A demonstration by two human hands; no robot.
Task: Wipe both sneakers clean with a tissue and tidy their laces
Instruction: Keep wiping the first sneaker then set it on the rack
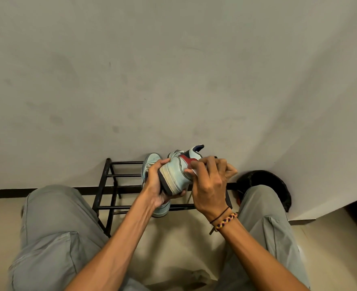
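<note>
A pale blue sneaker (176,172) with red and navy panels is held up on its side above the rack. My left hand (157,181) grips it round the toe and dark sole. A small white tissue (191,171) shows at the sneaker's side panel, pinched in the curled fingers of my right hand (210,183). The second pale blue sneaker (151,162) lies on the black metal shoe rack (110,175) behind my left hand, mostly hidden. A lace end hangs below the held sneaker.
The rack stands against a stained white wall. A black round object (265,183) sits at the rack's right end by a wall corner. My knees in grey trousers (53,227) flank the hands, with cream floor between them.
</note>
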